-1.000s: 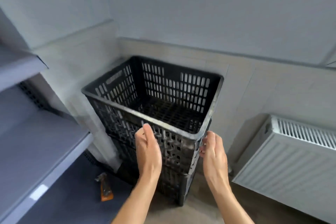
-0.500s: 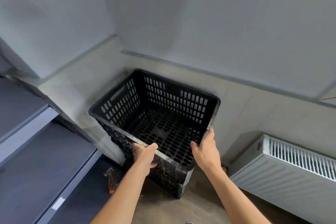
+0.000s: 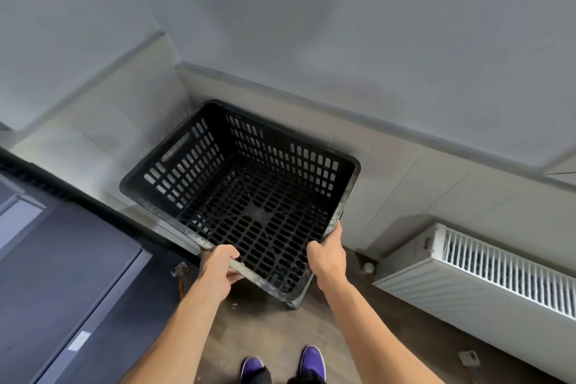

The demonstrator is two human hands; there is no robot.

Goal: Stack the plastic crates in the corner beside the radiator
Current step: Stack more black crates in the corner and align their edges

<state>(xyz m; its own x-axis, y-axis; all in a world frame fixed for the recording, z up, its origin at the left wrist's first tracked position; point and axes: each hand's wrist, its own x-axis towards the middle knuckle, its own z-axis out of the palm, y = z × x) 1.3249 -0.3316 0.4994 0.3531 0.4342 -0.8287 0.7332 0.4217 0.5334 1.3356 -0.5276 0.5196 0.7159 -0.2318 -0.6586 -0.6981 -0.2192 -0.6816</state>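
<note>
A dark shelf [image 3: 78,274] is seen at left and a white radiator [image 3: 486,277] at right; between them, in the corner, the black crate [image 3: 187,165] is set; its near rim is gripped by the left hand [image 3: 218,268], fingers curled round; its right corner is clasped by the right hand [image 3: 328,254].

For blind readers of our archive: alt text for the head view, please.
Seen from above, a person's left hand and right hand grip the near rim of an empty black crate in the wall corner. A white radiator is on the wall to its right, dark shelves to its left.
</note>
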